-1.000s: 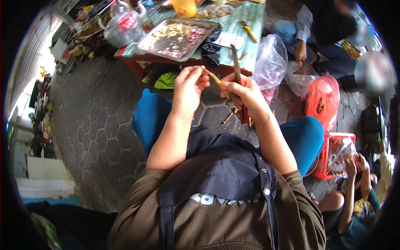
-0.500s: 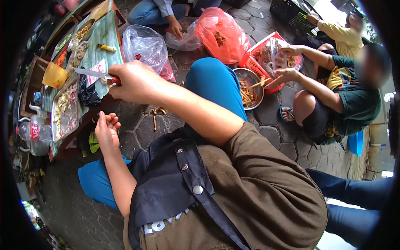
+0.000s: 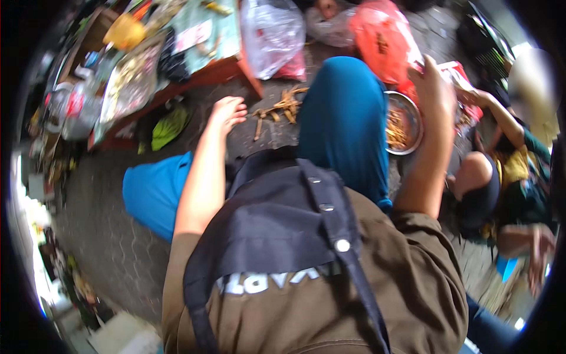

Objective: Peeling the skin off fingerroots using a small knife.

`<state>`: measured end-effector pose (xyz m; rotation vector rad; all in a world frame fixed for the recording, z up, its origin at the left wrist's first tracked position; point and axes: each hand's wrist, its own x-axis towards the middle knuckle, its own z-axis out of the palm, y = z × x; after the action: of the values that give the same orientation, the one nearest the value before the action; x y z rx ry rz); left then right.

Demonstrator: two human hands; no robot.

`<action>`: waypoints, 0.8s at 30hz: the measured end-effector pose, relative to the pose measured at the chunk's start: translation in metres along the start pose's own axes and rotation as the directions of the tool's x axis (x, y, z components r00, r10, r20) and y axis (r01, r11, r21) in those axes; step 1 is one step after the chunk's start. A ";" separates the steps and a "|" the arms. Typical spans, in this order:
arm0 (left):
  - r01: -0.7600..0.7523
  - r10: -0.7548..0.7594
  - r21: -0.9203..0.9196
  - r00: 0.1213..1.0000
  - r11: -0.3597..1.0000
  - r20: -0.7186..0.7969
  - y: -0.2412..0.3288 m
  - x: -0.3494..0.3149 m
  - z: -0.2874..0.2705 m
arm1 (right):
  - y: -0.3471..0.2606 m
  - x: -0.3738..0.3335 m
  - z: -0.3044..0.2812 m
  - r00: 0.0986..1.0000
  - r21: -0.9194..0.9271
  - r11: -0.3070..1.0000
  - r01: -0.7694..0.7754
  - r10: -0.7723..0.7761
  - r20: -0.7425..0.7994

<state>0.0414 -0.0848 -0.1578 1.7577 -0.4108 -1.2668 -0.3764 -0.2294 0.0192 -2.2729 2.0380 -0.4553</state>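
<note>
My left hand (image 3: 227, 115) hangs above the paving beside the low table, its fingers loosely curled and apart, with nothing seen in it. My right hand (image 3: 435, 88) is smeared by motion above the red bag and the metal bowl (image 3: 417, 137); its fingers cannot be made out, nor whether they hold anything. Brown stick-like pieces (image 3: 397, 128) fill the bowl, which stands just past my right knee. Between my knees and the table lies a small heap of brown root-like scraps (image 3: 284, 107) on the ground. No knife can be made out in either hand.
The low table (image 3: 227, 71) at the left bears a tray of chopped pale pieces (image 3: 132, 76), a yellow cup (image 3: 125, 32) and plastic bottles (image 3: 79, 112). Clear (image 3: 272, 35) and red (image 3: 386, 41) plastic bags stand ahead. A co-worker's arm (image 3: 504, 115) reaches in from the right.
My right hand has left the table, where it held a red-handled knife, and swung right toward the bowl. My left hand has risen slightly. The whole view has turned.
</note>
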 end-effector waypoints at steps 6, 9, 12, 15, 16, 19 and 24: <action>0.189 -0.158 0.122 0.961 0.974 -0.225 -0.080 0.048 -0.010 | -0.009 -0.007 -0.006 0.995 0.219 0.971 0.096 -0.091 -0.036; 0.281 -0.154 0.426 0.938 0.860 -0.309 -0.139 0.078 -0.020 | -0.066 -0.007 -0.020 0.959 0.596 0.764 0.245 -0.281 -0.034; 0.333 -0.050 0.728 0.923 0.599 -0.381 -0.194 0.098 -0.050 | -0.144 -0.024 -0.035 0.892 0.884 0.415 0.215 -0.453 -0.005; 0.328 0.005 0.796 0.923 0.508 -0.384 -0.204 0.103 -0.027 | -0.190 -0.034 -0.030 0.821 0.854 0.488 0.182 -0.553 0.141; 0.307 0.020 0.799 0.929 0.517 -0.370 -0.214 0.102 -0.035 | -0.202 -0.033 -0.015 0.781 0.865 0.430 0.260 -0.620 0.073; 0.211 -0.004 0.818 0.969 0.536 -0.248 -0.203 0.090 -0.007 | -0.212 -0.038 0.038 0.733 0.881 0.455 0.128 -0.642 0.225; 0.229 -0.120 0.816 0.973 0.530 -0.195 -0.173 0.059 0.014 | -0.208 -0.051 0.080 0.684 0.787 0.592 0.177 -0.649 0.334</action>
<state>0.0148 -0.0400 -0.3333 2.7417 -0.9056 -1.1603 -0.1601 -0.1650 -0.0179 -1.9940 0.7484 -0.3689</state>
